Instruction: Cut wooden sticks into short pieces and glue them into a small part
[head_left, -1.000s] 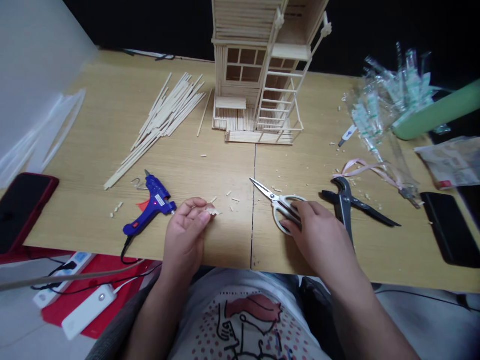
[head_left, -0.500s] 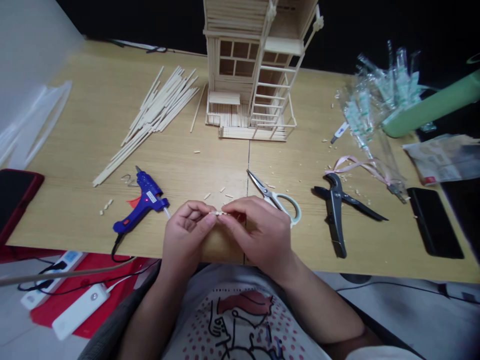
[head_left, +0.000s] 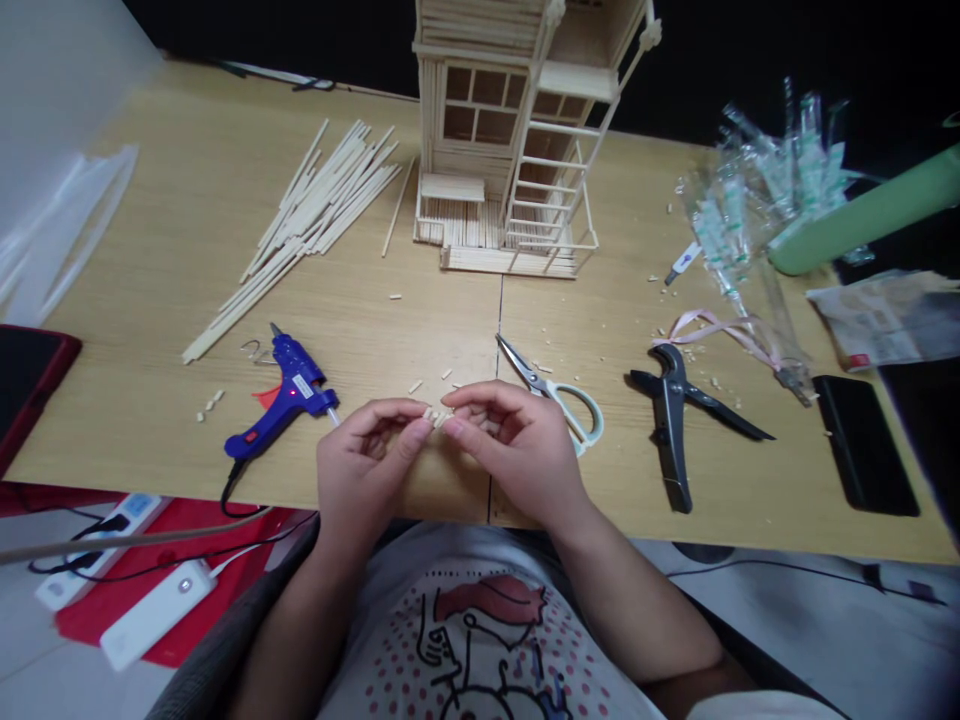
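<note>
Near the table's front edge, my left hand [head_left: 371, 465] and my right hand [head_left: 525, 450] meet, each pinching one side of a small piece made of short wooden bits [head_left: 437, 418]. Its exact shape is too small to tell. Just left of my left hand lies a blue glue gun [head_left: 294, 390] with a small red light on. Scissors [head_left: 551, 390] with pale handles lie open beside my right hand, partly behind it. Several loose stick bits [head_left: 416, 386] are scattered beyond my fingertips.
A wooden stick house [head_left: 480, 150] stands at the back. Thin sticks [head_left: 322, 210] lie in a pile on its left. To the right are black cutters [head_left: 671, 420], a black phone [head_left: 866, 445], plastic wrappers [head_left: 795, 180] and a green cylinder [head_left: 862, 215]. A red-edged device [head_left: 34, 390] lies far left.
Both hands have tilted the small piece, so more of its bits show between the fingertips. The whole view has shifted slightly.
</note>
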